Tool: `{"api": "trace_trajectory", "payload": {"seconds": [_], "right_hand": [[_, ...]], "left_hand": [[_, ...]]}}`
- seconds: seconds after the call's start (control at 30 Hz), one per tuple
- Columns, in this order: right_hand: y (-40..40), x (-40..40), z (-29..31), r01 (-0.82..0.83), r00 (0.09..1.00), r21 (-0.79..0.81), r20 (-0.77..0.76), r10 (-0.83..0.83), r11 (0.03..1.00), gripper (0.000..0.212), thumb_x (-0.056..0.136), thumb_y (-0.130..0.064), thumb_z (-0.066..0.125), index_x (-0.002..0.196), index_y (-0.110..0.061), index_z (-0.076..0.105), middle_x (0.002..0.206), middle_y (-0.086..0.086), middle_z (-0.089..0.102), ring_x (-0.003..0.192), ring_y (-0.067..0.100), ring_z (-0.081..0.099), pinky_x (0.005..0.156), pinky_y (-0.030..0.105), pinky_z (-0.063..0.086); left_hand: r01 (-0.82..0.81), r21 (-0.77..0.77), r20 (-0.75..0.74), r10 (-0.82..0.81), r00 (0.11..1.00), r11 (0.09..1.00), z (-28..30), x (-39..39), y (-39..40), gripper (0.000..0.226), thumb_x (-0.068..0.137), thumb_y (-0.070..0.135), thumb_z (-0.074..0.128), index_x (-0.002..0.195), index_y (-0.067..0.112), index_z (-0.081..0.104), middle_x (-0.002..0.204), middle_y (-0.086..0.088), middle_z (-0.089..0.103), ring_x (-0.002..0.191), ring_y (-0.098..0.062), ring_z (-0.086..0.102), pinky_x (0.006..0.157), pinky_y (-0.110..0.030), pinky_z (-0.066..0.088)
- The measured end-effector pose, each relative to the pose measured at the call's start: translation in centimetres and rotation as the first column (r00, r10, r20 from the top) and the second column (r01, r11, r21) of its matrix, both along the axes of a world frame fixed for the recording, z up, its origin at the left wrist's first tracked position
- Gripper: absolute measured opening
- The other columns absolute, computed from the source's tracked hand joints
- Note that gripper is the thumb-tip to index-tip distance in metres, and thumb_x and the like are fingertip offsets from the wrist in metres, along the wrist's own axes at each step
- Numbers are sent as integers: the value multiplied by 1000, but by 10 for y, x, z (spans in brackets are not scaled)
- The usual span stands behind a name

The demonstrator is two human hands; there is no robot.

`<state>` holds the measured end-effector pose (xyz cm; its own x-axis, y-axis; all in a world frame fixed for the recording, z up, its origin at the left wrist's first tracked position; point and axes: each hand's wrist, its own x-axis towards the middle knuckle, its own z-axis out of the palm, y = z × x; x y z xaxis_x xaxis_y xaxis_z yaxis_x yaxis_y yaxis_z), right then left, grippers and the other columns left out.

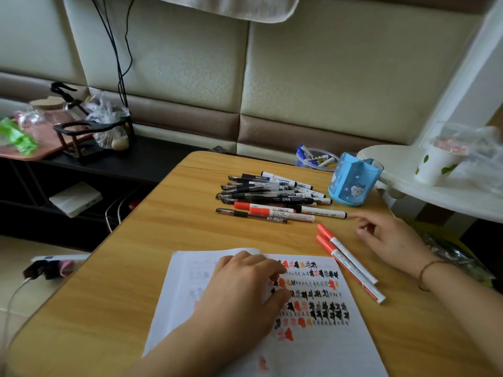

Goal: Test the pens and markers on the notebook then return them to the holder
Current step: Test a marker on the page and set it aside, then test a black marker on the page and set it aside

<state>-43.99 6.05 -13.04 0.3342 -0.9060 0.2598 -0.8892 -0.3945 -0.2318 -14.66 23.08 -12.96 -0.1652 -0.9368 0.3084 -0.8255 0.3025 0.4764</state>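
Neither hand holds a pen at this moment. On the wooden table [152,240], the biggest thing in view, the left hand [245,289] rests on the open notebook [307,346] with its fingers lightly bent, pressing the page flat. The right hand [389,238] hovers low over the table with loose fingers and nothing between them; its index finger points to the tip of a white marker [324,212] at the near edge of the pile.

The notebook lies near the front edge of the table, and its page already has many rows of black and red test marks. The pile of pens and markers [272,190] lies in the middle of the table, well apart from the notebook. The blue holder [353,180] stands just right of the pile, close to the right edge of the table, and I see no pen inside it. Two red markers [351,265] lie side by side between the right hand and the notebook.

I judge the pens to be light, stiff and smooth, so they can roll easily; it is best to pinch one at the middle of the barrel. There is open wood between the pile and the notebook for moving. The holder looks light and may tip over.
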Motion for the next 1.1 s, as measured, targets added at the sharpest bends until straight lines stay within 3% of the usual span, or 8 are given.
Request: {"api": "trace_trajectory", "payload": {"seconds": [0.1,0.23,0.4,0.8,0.9,1.0,1.03,1.1], "right_hand": [[-20,21,7,19,1000,-55,-6,-20,998,27,93,-30,56,119,-34,60,107,-10,60,92,1,53,68,18,42],[-36,72,19,-8,996,-70,-89,2,998,33,93,-46,53,122,-34,58,120,-12,56,117,12,48,91,35,46],[-48,110,18,29,982,-52,-185,-38,998,31,88,-50,58,115,-35,61,114,-11,58,109,13,49,86,38,48],[-54,115,12,50,995,4,-86,-50,999,19,87,-38,64,105,-36,61,111,-11,56,104,13,51,82,35,46],[-41,113,23,54,999,-69,-2,-54,996,17,90,-33,62,107,-33,61,111,-9,61,103,14,54,78,31,44],[6,104,44,49,976,-174,216,-11,983,19,90,-26,63,109,-28,62,107,-5,65,100,14,58,78,34,51],[31,99,51,22,956,-178,290,31,984,20,89,-25,64,108,-29,62,105,-9,65,97,9,58,78,30,53],[92,90,63,-67,912,-122,395,110,990,19,85,-28,67,101,-37,62,94,-20,64,86,0,59,67,11,48]], "left_hand": [[-3,2,-6,3,1000,1000,2,0,0,42,90,55,48,128,37,52,123,23,56,115,-1,41,103,-26,28],[-12,4,10,12,1000,1000,2,-1,0,44,90,56,46,130,39,50,124,24,55,116,-2,40,104,-24,26],[-14,5,21,14,1000,1000,3,-1,-1,45,90,56,46,131,38,49,124,22,56,116,-3,42,103,-26,28],[-6,8,28,6,1000,1000,5,0,1,44,91,55,46,131,38,49,125,21,55,115,-3,42,102,-26,28],[-12,11,-19,12,1000,1000,8,-2,2,49,91,54,48,137,40,40,133,24,47,120,-1,40,106,-27,29],[-49,-32,-91,45,995,998,12,-5,4,72,88,56,52,145,47,9,150,26,10,132,5,18,113,-24,20],[-72,-68,-84,66,994,995,13,-7,3,79,85,59,53,145,47,4,152,23,0,137,0,9,113,-28,17],[-140,-183,-45,134,990,973,16,-8,3,83,81,65,51,147,39,10,156,11,3,141,-16,6,111,-40,19]]}}
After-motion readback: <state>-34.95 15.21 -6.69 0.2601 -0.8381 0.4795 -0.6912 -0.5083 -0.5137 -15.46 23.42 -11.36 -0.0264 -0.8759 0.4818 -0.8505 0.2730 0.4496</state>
